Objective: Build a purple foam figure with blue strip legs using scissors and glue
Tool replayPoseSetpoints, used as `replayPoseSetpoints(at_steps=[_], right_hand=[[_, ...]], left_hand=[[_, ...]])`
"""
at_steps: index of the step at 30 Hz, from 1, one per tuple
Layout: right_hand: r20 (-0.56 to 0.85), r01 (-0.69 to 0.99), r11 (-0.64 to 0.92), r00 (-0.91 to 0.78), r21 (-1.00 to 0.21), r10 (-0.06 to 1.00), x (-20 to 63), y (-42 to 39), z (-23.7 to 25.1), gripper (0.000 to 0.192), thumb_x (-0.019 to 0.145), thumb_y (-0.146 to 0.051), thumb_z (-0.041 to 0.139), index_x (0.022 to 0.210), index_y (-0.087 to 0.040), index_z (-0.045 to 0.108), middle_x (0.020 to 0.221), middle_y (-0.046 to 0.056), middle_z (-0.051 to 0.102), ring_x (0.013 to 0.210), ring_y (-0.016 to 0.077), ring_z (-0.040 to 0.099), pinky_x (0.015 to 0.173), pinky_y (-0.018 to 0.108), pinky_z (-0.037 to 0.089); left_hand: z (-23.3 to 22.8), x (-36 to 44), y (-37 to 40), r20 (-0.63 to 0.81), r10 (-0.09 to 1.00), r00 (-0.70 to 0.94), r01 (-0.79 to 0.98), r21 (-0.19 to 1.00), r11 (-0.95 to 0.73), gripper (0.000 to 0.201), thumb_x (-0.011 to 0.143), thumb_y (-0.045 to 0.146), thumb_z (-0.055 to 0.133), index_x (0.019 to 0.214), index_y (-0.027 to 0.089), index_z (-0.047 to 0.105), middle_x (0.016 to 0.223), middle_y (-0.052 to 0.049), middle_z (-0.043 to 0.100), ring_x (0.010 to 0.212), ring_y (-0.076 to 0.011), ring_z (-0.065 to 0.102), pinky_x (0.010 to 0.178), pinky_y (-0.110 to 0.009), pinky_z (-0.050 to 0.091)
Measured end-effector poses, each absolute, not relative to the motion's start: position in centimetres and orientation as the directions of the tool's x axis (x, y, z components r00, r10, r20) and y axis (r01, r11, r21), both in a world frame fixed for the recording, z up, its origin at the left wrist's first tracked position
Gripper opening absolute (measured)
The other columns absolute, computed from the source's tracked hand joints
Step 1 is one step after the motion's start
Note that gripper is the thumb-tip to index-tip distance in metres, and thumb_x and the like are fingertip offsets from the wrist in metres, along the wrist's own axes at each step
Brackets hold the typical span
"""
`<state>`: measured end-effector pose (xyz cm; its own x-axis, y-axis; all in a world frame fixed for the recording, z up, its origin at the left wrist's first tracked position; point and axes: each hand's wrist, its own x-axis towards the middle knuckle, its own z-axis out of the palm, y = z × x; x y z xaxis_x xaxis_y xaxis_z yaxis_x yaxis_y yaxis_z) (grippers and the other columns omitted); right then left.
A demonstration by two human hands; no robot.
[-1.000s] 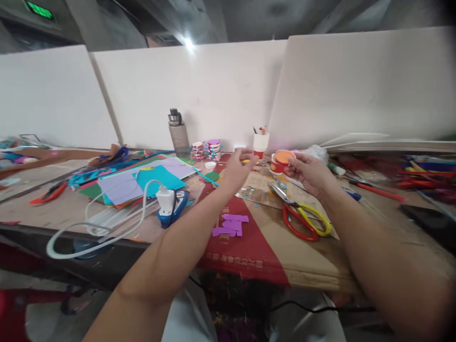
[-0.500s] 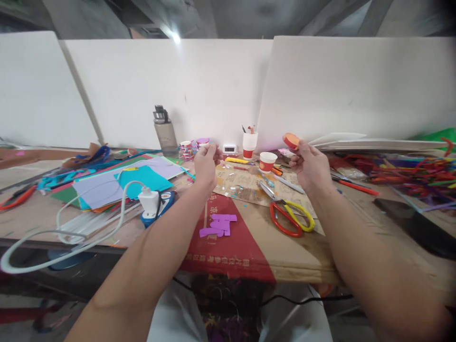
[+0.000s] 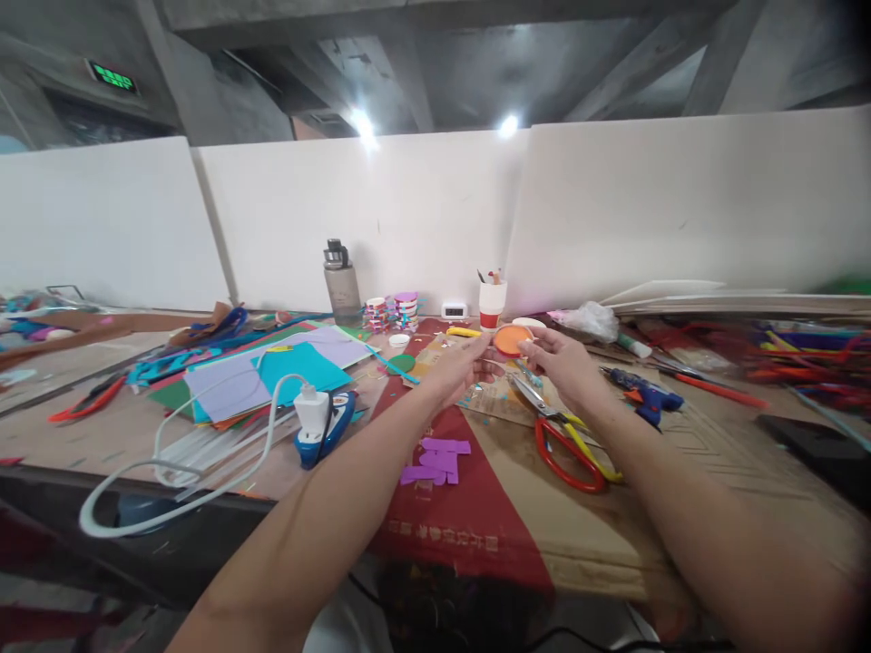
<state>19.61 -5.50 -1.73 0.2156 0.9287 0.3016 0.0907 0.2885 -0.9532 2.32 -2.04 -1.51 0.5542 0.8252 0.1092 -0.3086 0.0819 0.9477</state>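
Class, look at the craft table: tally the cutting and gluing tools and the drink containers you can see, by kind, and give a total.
Scissors: 1
Glue gun: 1
Paper cup with tools: 1
Water bottle: 1
Total: 4

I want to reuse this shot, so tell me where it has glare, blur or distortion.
Head view: two ceiling lights flare above the white partition; far right clutter and corners smear; wide-angle stretches the forearms; hands and orange disc slightly soft.

The round disc [image 3: 512,339] is orange, the scissors [image 3: 570,442] have red and yellow handles, the paper scraps [image 3: 439,457] are purple.
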Motion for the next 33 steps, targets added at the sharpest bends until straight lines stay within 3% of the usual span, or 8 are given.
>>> replayPoseSetpoints(at_steps=[7, 14, 20, 23, 27, 33], right_hand=[[0.311, 0.146, 0.295, 0.101, -0.944, 0.945, 19.2, -5.7, -1.5, 0.067, 0.062, -0.045, 0.076, 0.121, -0.014, 0.062, 0.059, -0.005, 0.056, 0.052, 0.011, 0.05, 0.052, 0.025, 0.039], [0.294, 0.261, 0.257, 0.113, -0.93, 0.949, 19.1, -6.0, -1.1, 0.043, 0.074, -0.028, 0.059, 0.114, -0.015, 0.064, 0.063, -0.002, 0.06, 0.057, 0.0133, 0.056, 0.058, 0.027, 0.046], [0.352, 0.466, 0.286, 0.059, -0.837, 0.934, 19.1, -6.1, -1.2, 0.028, 0.071, -0.019, 0.046, 0.09, -0.017, 0.067, 0.068, 0.0, 0.066, 0.057, 0.0138, 0.055, 0.057, 0.026, 0.043], [0.376, 0.627, 0.284, 0.015, -0.725, 0.927, 19.2, -6.0, -1.6, 0.023, 0.069, -0.015, 0.044, 0.078, -0.018, 0.066, 0.064, -0.001, 0.064, 0.058, 0.0134, 0.053, 0.059, 0.025, 0.04], [0.387, 0.757, 0.285, -0.047, -0.588, 0.921, 19.5, -5.8, -2.0, 0.023, 0.072, -0.014, 0.046, 0.081, -0.018, 0.066, 0.071, 0.001, 0.067, 0.066, 0.015, 0.057, 0.065, 0.025, 0.04], [0.351, 0.797, 0.25, -0.052, -0.549, 0.935, 19.7, -5.6, -2.2, 0.022, 0.072, -0.012, 0.048, 0.081, -0.018, 0.068, 0.076, 0.004, 0.07, 0.069, 0.0168, 0.058, 0.065, 0.026, 0.04]], left_hand=[[-1.7, 2.2, -1.4, 0.207, 0.806, 0.555, -0.299, 0.953, -0.039, 0.041, 0.068, 0.043, 0.081, 0.09, 0.011, 0.068, 0.074, -0.003, 0.067, 0.065, -0.0099, 0.061, 0.059, -0.021, 0.042], [-1.6, 2.3, -1.7, 0.249, 0.813, 0.527, -0.196, 0.966, -0.169, 0.039, 0.064, 0.039, 0.082, 0.087, 0.011, 0.07, 0.078, -0.004, 0.069, 0.069, -0.0115, 0.062, 0.065, -0.024, 0.047], [-2.0, 2.3, -1.9, 0.272, 0.77, 0.577, -0.079, 0.957, -0.278, 0.034, 0.064, 0.034, 0.081, 0.087, 0.012, 0.068, 0.075, -0.003, 0.068, 0.067, -0.0107, 0.06, 0.065, -0.024, 0.048], [-2.4, 2.4, -2.0, 0.247, 0.77, 0.589, -0.053, 0.962, -0.268, 0.051, 0.06, 0.032, 0.084, 0.104, 0.013, 0.066, 0.084, -0.005, 0.068, 0.074, -0.0132, 0.061, 0.066, -0.026, 0.05], [-2.5, 2.6, -2.4, 0.212, 0.742, 0.636, -0.028, 0.967, -0.253, 0.08, 0.06, 0.032, 0.084, 0.133, 0.02, 0.053, 0.107, -0.01, 0.065, 0.082, -0.0159, 0.06, 0.065, -0.028, 0.052], [-2.5, 2.5, -2.6, 0.187, 0.732, 0.655, 0.015, 0.966, -0.26, 0.069, 0.068, 0.032, 0.079, 0.133, 0.025, 0.057, 0.115, -0.009, 0.065, 0.083, -0.0168, 0.061, 0.066, -0.029, 0.053]])
